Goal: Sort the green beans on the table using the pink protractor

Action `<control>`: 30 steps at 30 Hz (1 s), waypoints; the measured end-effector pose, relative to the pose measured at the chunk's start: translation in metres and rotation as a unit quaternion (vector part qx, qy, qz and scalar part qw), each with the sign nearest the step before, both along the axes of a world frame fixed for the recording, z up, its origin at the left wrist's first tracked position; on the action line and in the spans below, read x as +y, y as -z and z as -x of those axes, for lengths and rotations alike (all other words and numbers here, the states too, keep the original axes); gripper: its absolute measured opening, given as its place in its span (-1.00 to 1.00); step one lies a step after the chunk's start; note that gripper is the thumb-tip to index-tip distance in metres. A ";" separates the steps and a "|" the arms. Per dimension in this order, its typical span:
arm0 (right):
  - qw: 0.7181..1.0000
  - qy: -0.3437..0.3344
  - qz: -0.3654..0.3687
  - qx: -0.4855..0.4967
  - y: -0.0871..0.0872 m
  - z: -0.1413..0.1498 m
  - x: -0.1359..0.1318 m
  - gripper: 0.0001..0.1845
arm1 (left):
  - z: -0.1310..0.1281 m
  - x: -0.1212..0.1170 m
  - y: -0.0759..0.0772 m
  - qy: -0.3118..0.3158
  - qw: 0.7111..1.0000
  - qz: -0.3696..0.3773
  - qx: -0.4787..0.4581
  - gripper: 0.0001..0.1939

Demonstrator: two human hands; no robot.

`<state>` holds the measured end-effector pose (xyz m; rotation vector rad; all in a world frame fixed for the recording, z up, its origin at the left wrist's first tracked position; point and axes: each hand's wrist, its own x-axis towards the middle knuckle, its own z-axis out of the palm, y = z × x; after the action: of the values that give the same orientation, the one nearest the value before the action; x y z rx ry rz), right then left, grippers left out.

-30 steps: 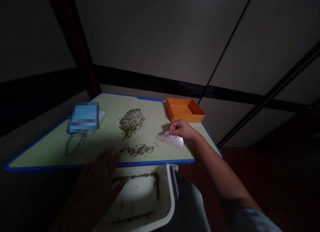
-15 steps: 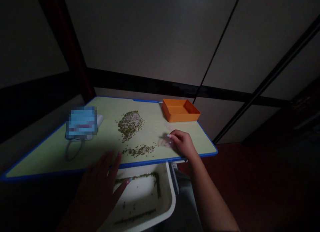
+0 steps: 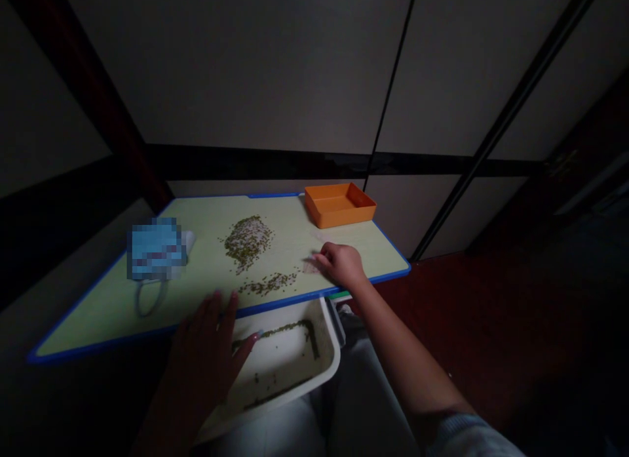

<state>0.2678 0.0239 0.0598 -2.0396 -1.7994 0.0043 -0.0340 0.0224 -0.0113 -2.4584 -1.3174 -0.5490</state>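
My right hand (image 3: 340,263) is closed in a pinch at the right of the board, around a small see-through, pinkish flat piece (image 3: 310,265) that rests low against the surface. Left of it lies a thin scatter of green beans (image 3: 269,284), near the board's blue front edge. Behind that is a larger pile of green beans mixed with pale grains (image 3: 248,240). With fingers spread, my left hand (image 3: 211,345) holds nothing; its fingertips are at the board's front edge, and its thumb reaches over a white tub (image 3: 285,358) with green beans along its inner edges.
An orange open box (image 3: 339,214) stands at the back right of the pale green board (image 3: 196,299). A blurred-out blue object (image 3: 154,248) with a looped strap (image 3: 151,298) is on the left. Cabinet panels (image 3: 275,70) rise close behind the board.
The camera view has shifted, so the board and box appear further left. My right hand keeps its pinch and sits nearer the bean scatter. My left hand stays spread by the front edge.
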 end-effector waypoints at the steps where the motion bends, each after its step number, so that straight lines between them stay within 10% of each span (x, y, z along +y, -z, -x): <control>1: 1.000 0.002 0.004 -0.014 -0.001 0.001 0.000 -0.55 | 0.000 0.001 0.001 0.001 1.000 -0.001 0.002 -0.27; 30: 0.989 -0.072 -0.032 -0.124 0.004 0.004 0.003 -0.51 | 0.002 0.003 0.006 -0.007 1.000 0.011 -0.016 -0.18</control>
<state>0.2633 0.0268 0.0554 -1.9316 -2.0633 -0.2733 -0.0359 0.0251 -0.0171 -2.4648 -1.3589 -0.5759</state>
